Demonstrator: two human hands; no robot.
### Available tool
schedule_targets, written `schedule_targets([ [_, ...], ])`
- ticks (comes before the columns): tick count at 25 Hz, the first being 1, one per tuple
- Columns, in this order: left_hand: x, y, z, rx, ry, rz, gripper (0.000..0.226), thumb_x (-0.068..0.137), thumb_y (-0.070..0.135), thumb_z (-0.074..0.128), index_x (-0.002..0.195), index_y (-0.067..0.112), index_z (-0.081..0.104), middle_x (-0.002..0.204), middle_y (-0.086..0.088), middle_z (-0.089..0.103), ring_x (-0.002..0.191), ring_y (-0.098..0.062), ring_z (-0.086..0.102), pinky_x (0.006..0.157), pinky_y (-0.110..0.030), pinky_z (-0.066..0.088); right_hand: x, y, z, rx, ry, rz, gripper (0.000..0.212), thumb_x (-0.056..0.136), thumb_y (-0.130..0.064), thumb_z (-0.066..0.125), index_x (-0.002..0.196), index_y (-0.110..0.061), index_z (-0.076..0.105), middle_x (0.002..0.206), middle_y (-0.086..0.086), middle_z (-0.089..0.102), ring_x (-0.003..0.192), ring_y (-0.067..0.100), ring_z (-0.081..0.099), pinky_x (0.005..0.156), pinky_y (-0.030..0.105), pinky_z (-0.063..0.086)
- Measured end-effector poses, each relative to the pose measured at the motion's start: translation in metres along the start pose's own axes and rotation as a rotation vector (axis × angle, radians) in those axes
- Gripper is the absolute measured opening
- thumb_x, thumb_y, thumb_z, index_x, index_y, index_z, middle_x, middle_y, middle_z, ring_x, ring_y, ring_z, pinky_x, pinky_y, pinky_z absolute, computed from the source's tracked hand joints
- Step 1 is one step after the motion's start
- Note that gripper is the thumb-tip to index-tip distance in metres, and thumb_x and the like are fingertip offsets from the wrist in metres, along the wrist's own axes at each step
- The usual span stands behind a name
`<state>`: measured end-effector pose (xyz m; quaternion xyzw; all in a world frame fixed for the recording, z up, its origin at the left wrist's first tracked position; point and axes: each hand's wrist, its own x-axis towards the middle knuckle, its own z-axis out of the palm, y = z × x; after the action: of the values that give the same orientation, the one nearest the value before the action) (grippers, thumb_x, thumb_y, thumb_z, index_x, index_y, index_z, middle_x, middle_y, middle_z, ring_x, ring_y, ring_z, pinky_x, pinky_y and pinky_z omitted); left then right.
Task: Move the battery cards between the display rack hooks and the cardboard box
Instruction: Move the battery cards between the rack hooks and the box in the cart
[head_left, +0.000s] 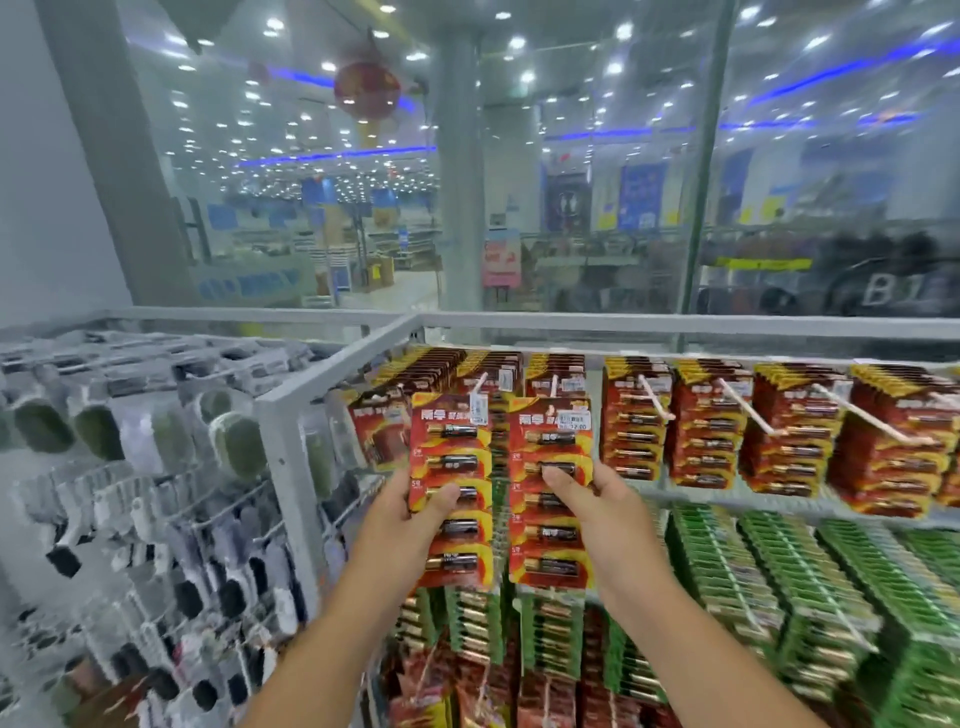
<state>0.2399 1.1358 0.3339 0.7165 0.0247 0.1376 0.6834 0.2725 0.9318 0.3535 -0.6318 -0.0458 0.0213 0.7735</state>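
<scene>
Two red battery cards hang at the front of the top row of the display rack. My left hand (410, 514) grips the left red battery card (451, 467) with the thumb across its front. My right hand (597, 512) grips the right red battery card (550, 519) the same way, thumb on one of its batteries. Both cards sit at the front ends of white hooks (480, 383), where more red cards hang behind them. No cardboard box is in view.
Thick stacks of red cards (706, 431) fill the hooks to the right, green cards (779, 582) the rows below. A grey metal frame post (283, 467) borders the rack on the left, with a rack of dark packaged goods (156, 467) beyond it. Glass panels rise behind.
</scene>
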Motion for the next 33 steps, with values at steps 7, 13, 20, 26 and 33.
schedule_targets([
  [7,0.038,-0.032,-0.004,0.013,-0.114,-0.049,0.058,0.08,0.077,0.07,0.132,0.059,0.052,0.128,0.035,0.064,0.122,0.002,0.062,0.101,-0.04,0.055,0.001,0.013,0.011,-0.054,0.152,-0.009,0.017,0.097,-0.038,0.068,0.112,-0.031,0.074,0.102,-0.008,0.08,0.095,0.018,0.078,0.087,0.048,0.062],
  [13,0.071,-0.042,0.012,0.01,-0.088,-0.079,0.054,0.084,0.065,0.069,0.133,0.048,0.057,0.124,0.025,0.07,0.115,-0.005,0.068,0.095,-0.042,0.059,0.039,0.021,0.008,-0.107,0.195,0.038,0.027,0.095,-0.045,0.071,0.12,-0.034,0.071,0.113,-0.016,0.077,0.111,0.012,0.07,0.102,0.047,0.056],
  [20,0.124,-0.048,0.039,-0.046,0.026,-0.11,0.066,0.081,0.063,0.073,0.138,0.032,0.059,0.132,0.017,0.065,0.123,-0.016,0.064,0.105,-0.048,0.052,0.105,0.03,0.005,-0.115,0.272,-0.006,0.016,0.095,-0.04,0.073,0.106,-0.029,0.073,0.104,-0.011,0.077,0.095,0.002,0.072,0.074,0.025,0.059],
  [26,0.155,-0.063,0.042,-0.029,0.011,-0.139,0.043,0.098,0.042,0.067,0.137,0.03,0.055,0.126,0.014,0.064,0.119,-0.016,0.058,0.099,-0.037,0.042,0.137,0.027,-0.001,-0.228,0.336,-0.023,0.017,0.101,-0.032,0.067,0.111,-0.019,0.069,0.099,-0.006,0.071,0.085,0.006,0.067,0.064,0.017,0.053],
  [33,0.143,-0.075,0.031,0.054,-0.001,-0.21,0.061,0.093,0.052,0.07,0.142,0.024,0.046,0.128,0.003,0.061,0.11,-0.021,0.057,0.089,-0.037,0.043,0.119,0.04,-0.006,-0.251,0.378,0.036,0.053,0.094,-0.047,0.072,0.137,-0.022,0.054,0.129,-0.006,0.056,0.117,0.018,0.056,0.101,0.036,0.046],
])
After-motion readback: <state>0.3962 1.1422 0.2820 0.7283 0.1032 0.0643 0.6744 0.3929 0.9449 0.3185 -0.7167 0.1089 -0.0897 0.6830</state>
